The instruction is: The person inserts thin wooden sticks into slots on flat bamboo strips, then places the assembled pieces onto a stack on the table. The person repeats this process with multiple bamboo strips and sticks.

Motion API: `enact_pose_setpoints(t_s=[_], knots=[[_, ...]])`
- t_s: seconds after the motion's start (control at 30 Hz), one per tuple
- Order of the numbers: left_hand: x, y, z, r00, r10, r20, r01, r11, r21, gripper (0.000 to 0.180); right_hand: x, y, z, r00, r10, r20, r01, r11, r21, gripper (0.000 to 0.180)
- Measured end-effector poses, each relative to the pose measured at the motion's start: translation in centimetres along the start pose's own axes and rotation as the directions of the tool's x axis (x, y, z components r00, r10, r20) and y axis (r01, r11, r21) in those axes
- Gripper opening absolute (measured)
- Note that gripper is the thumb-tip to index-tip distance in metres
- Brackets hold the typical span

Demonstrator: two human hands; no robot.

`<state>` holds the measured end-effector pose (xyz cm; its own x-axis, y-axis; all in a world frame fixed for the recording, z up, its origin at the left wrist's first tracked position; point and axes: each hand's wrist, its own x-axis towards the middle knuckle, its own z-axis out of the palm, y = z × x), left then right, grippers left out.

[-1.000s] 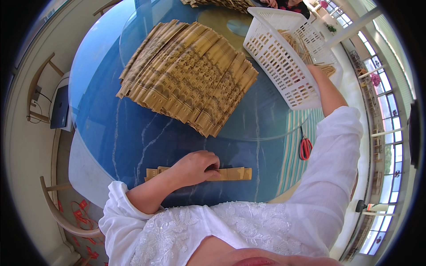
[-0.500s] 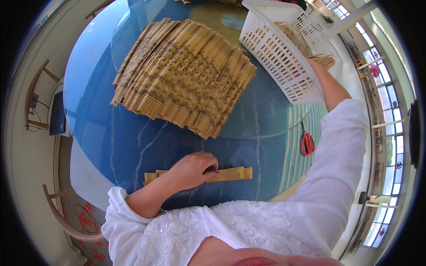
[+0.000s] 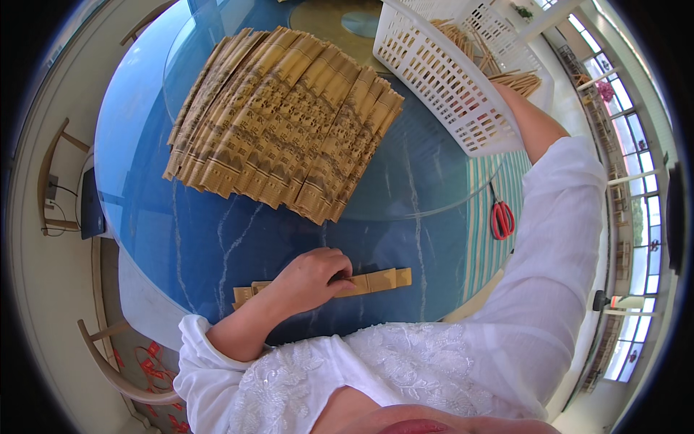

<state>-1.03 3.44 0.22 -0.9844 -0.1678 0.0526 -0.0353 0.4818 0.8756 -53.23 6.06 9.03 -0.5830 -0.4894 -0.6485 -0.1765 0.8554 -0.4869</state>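
Observation:
My left hand (image 3: 316, 276) is closed, thumb and fingers pinching a flat folded strip of gold paper (image 3: 379, 281) on the table close to my body. The strip's two ends stick out on either side of the hand. My right forearm (image 3: 533, 124) reaches into a white plastic basket (image 3: 442, 81) at the far right, and the basket's wall hides that hand and its fingers. Thin tan sticks (image 3: 522, 82), perhaps rolled paper, lie in the basket near the wrist. Beyond my left hand a broad stack of pleated gold paper (image 3: 282, 126) with dark printed patterns is spread out.
Red-handled scissors (image 3: 502, 219) lie on a striped cloth (image 3: 478, 253) at the right of the round blue table (image 3: 210, 253). The stack and basket are on a round glass turntable (image 3: 408, 195). Wooden chairs (image 3: 126, 387) stand at the left.
The right end of the gold strip now tilts slightly upward under my left hand. My right arm stays in the basket. The whole view has shifted a little.

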Motion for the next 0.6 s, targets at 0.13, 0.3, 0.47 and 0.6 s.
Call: enact_pose_setpoints(t_s=[0.13,0.3,0.47,0.6], knots=[[-0.1,0.0,0.1,1.000,-0.003,0.001,0.003,1.000,-0.003,0.017,0.0,0.1,0.3,1.000,-0.008,0.004,0.008,1.000,0.025,0.041],[-0.2,0.2,0.1,1.000,-0.005,-0.001,0.005,1.000,0.004,0.017,-0.1,-0.6,0.2,0.999,-0.035,0.001,0.035,0.998,0.055,0.041],[-0.3,0.4,-0.3,1.000,-0.024,0.011,0.024,1.000,-0.012,0.019,0.5,-1.9,-0.2,0.998,-0.054,-0.038,0.056,0.997,0.054,0.042],[-0.5,0.4,-0.3,1.000,-0.011,0.005,0.011,1.000,-0.011,0.018,0.6,-3.6,-0.2,0.956,-0.038,-0.290,-0.009,0.987,-0.162,0.025]])
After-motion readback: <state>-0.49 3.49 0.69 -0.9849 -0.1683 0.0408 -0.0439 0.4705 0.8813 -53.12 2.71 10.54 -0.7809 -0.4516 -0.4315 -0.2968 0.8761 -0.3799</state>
